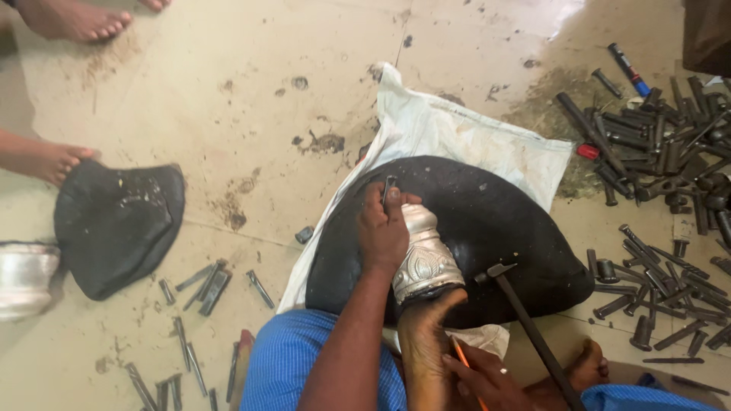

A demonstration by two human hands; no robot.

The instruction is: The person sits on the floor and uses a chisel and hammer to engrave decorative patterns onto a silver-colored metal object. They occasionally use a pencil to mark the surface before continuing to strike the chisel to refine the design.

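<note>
A second black cushion [118, 224] lies at the floor's left edge, steel punches [662, 148] heaped along its right edge

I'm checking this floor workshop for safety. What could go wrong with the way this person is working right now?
1. A bare foot braces the embossed silver vessel beside the hammer; a stray blow might hit the toes.
2. The left hand holds a thin punch against the vessel; a glancing strike might catch the fingers.
3. Loose punches litter the floor near other people's bare feet, which could step on them.
</note>
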